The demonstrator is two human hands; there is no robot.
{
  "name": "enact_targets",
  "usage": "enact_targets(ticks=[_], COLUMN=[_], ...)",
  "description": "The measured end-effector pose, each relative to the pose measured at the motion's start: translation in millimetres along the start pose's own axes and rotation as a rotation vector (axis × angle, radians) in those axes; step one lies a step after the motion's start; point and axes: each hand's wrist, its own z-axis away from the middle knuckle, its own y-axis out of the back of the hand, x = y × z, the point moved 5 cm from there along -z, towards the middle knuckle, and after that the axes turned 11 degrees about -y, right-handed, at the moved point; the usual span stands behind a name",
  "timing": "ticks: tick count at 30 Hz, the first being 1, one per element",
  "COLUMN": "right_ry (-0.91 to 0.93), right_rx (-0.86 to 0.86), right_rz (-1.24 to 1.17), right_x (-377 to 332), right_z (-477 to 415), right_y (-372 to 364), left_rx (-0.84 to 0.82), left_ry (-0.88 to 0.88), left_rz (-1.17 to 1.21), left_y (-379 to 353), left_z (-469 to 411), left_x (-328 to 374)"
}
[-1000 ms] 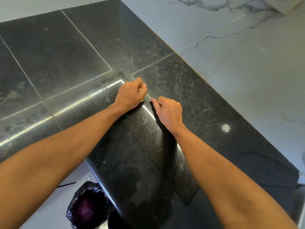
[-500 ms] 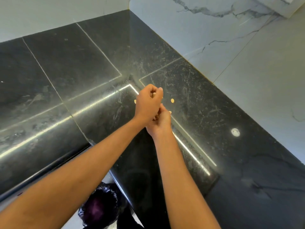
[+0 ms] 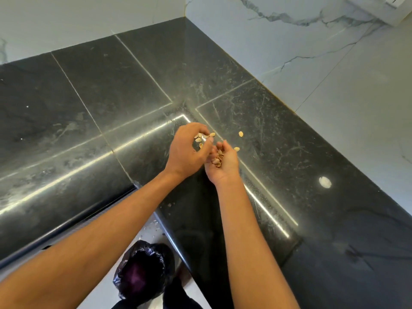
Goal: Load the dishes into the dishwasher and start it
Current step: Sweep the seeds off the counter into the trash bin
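Note:
Over the inner corner of the black stone counter [image 3: 278,139], my right hand [image 3: 224,165] is cupped palm up and holds several pale nut shells [image 3: 218,159]. My left hand [image 3: 187,150] hovers just beside it with curled fingers, pinching more shells [image 3: 199,139] above the cupped palm. Two loose shells lie on the counter, one [image 3: 240,134] beyond the hands and one [image 3: 236,149] next to my right fingers. No dishes or dishwasher are in view.
A bin lined with a black bag [image 3: 145,268] stands open on the floor below the counter's corner edge. White marble walls [image 3: 312,52] close off the back and right. A round white spot [image 3: 324,182] marks the counter at right.
Both hands lifted off the counter and came together. My right hand turned palm up with shells in it, and my left hand now brings shells over it. The view tilted back a little.

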Motion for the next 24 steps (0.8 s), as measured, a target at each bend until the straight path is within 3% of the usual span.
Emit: enact_targets(ticks=[3,6,10,18,24], right_ry=[0.166,0.578,0.908,1.015,1.031], right_rx=[0.193,0.426,0.614,0.796,0.803], right_rz=[0.129,0.628,1.16,1.591,1.638], right_x=[-14.5,-36.6,-51.5,-63.2,-60.4], right_z=[15.5,26.3,37.2,22.3,21.2], right_y=[8.2,7.2,8.7,37.0,36.5], left_rx=[-0.266,-0.473,-0.497,-0.496,-0.519], left_ry=[0.09,0.036,-0.123,-0.275,-0.348], left_rz=[-0.198,-0.436,-0.538,-0.304,-0.392], left_y=[-7.6,-20.0,-36.2,-54.7,-52.3], left_z=[9.6,17.6,5.7,-20.9,-20.4], left_x=[-43.6,-65.7,-62.7,-64.6,-58.7])
